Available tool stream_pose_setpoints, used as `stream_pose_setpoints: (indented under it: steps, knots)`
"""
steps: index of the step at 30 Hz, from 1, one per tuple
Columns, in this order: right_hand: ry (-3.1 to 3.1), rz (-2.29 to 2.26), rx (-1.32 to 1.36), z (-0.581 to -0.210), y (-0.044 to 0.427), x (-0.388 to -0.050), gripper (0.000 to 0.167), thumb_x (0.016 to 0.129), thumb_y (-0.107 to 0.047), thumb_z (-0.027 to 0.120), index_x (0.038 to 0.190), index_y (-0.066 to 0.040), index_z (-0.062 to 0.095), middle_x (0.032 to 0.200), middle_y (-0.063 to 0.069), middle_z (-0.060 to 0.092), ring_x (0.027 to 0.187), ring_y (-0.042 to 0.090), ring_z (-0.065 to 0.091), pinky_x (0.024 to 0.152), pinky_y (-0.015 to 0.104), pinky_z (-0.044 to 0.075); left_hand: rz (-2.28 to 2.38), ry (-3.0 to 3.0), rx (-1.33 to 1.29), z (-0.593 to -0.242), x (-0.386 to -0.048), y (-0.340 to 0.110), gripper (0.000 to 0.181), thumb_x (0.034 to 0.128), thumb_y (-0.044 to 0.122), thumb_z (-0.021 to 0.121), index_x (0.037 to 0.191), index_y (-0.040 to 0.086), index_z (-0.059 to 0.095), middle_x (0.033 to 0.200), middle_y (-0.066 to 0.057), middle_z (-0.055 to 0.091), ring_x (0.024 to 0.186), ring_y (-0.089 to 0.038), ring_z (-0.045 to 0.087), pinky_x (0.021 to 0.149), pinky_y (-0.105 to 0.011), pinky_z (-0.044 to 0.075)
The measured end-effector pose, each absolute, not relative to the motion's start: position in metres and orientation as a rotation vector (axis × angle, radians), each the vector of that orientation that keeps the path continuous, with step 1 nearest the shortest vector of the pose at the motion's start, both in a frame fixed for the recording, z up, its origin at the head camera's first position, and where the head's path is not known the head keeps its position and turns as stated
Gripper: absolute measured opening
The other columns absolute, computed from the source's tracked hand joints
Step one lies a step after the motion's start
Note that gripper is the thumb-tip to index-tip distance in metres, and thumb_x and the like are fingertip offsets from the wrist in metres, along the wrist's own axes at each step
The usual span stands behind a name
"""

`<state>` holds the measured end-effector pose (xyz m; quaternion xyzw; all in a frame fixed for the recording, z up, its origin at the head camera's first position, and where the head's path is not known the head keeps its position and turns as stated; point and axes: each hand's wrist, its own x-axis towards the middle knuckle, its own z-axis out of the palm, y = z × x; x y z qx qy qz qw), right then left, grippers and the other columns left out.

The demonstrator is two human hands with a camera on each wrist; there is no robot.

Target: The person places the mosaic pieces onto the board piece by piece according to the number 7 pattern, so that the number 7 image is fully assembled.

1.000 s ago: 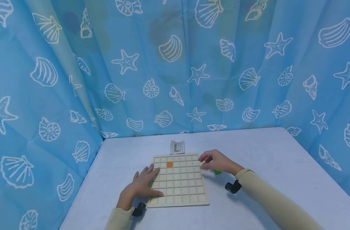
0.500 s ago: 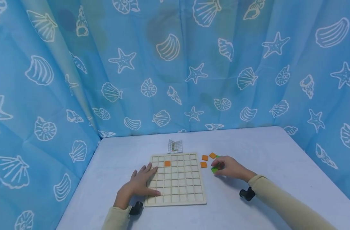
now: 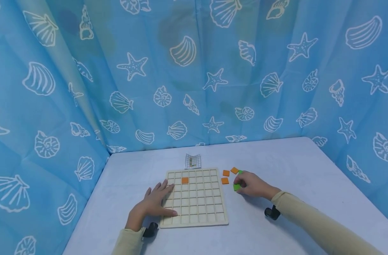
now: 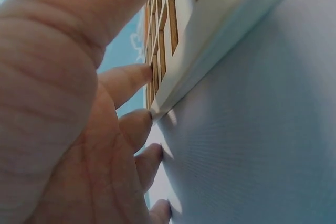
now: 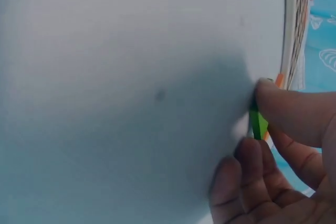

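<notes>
A pale wooden grid board (image 3: 200, 225) lies on the table, with one orange tile (image 3: 185, 180) in a cell of its upper part. My left hand (image 3: 153, 204) rests with spread fingers on the board's left edge; the left wrist view shows its thumb and a fingertip (image 4: 142, 73) at the frame. Right of the board, my right hand (image 3: 252, 185) pinches a green tile (image 3: 236, 187), seen edge-on as a green tile (image 5: 259, 124) by the thumb in the right wrist view. Another green tile (image 3: 240, 172) is partly hidden behind that hand.
Three loose orange tiles, one of them an orange tile (image 3: 225, 181), lie between the board and my right hand. A folded card with a printed grid (image 3: 193, 161) stands behind the board. A blue shell-patterned curtain (image 3: 194, 106) hangs behind the white table (image 3: 142, 163).
My right hand has moved right from the board's upper right edge to the green tile, uncovering the orange tiles. My left hand has stayed on the board.
</notes>
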<state>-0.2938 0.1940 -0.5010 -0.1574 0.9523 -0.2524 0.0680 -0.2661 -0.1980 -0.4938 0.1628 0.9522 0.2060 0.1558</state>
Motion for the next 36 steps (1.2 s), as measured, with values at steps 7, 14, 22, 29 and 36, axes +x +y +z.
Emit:
stream_pose_setpoints:
  steps: [7, 14, 22, 29, 36]
  knots:
    - [2.765, -0.809, -0.404, -0.493, 0.193, -0.293, 0.027, 0.077, -0.003, 0.082, 0.091, -0.013, 0.060, 0.085, -0.003, 0.060, 0.080, 0.015, 0.054, 0.076, 0.031, 0.052, 0.585, 2.723, 0.471, -0.492, -0.267, -0.196, 0.109, 0.0692, 0.060, 0.082, 0.156, 0.018, 0.032, 0.166, -0.015, 0.015, 0.152, -0.043, 0.012, 0.119, -0.067, 0.005]
    - [2.700, -0.734, -0.565, -0.468, 0.187, -0.301, 0.018, 0.083, -0.003, 0.076, 0.088, -0.014, 0.062, 0.082, -0.004, 0.062, 0.077, 0.014, 0.054, 0.070, 0.030, 0.049, 0.592, 2.712, 0.473, -0.493, -0.269, -0.195, 0.109, 0.0685, 0.060, 0.083, 0.156, 0.019, 0.032, 0.166, -0.013, 0.016, 0.152, -0.041, 0.011, 0.120, -0.067, 0.004]
    - [2.679, -0.817, -0.598, -0.440, 0.143, -0.323, 0.014, 0.085, -0.007, 0.076, 0.088, -0.014, 0.065, 0.081, -0.002, 0.063, 0.075, 0.015, 0.054, 0.068, 0.028, 0.049, 0.587, 2.722, 0.452, -0.496, -0.268, -0.196, 0.110, 0.0679, 0.062, 0.082, 0.156, 0.021, 0.031, 0.166, -0.013, 0.015, 0.152, -0.041, 0.011, 0.120, -0.067, 0.004]
    - [2.642, -1.019, -0.668, -0.448, 0.104, -0.326, 0.011, 0.085, -0.008, 0.076, 0.090, -0.010, 0.067, 0.082, -0.001, 0.065, 0.077, 0.013, 0.058, 0.072, 0.029, 0.052, 0.602, 2.718, 0.476, -0.497, -0.266, -0.198, 0.109, 0.0689, 0.061, 0.082, 0.156, 0.020, 0.031, 0.166, -0.013, 0.014, 0.152, -0.042, 0.010, 0.119, -0.067, 0.004]
    - [2.641, -1.243, -0.739, -0.470, 0.072, -0.325, 0.008, 0.089, -0.010, 0.072, 0.096, -0.008, 0.068, 0.088, 0.001, 0.066, 0.082, 0.011, 0.061, 0.075, 0.027, 0.055, 0.596, 2.723, 0.463, -0.495, -0.267, -0.198, 0.109, 0.0695, 0.063, 0.081, 0.156, 0.022, 0.030, 0.166, -0.012, 0.014, 0.153, -0.041, 0.010, 0.120, -0.067, 0.003]
